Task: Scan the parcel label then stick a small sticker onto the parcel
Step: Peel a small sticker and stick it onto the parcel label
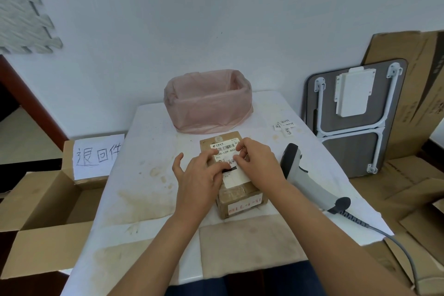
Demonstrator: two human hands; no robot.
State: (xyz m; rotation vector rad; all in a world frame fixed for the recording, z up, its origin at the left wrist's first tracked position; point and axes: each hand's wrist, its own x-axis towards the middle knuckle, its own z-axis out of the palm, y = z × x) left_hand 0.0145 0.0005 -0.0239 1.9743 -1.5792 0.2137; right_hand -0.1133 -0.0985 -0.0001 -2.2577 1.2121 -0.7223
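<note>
Pressing down on the top of a brown parcel [236, 190], the left hand [200, 175] lies flat with fingers spread across the white label [228, 158], while the right hand [258, 163] pinches a small sticker [231, 160] between thumb and fingertips and sets it against the label's middle. The parcel sits at the centre of a stained white table [149, 175], directly before the person. At three o'clock from the parcel, just beside the right wrist, a grey scanner [305, 175] lies on its side, its cable [398, 247] trailing toward five o'clock. Spare stickers [284, 126] lie scattered at one o'clock, and a bin lined with a pink bag [207, 101] stands at twelve o'clock. An open cardboard box [48, 211] with a handwritten sign [97, 155] waits at nine o'clock, off the table's edge.

The risks look plain enough. The sticker appears to land on printed matter below the barcode, and a slip upward could cover the code itself. Uneven pressure may leave a crease or a lifted corner. The right forearm passes close over the scanner, so a careless withdrawal could knock it or snag its cable.
</note>
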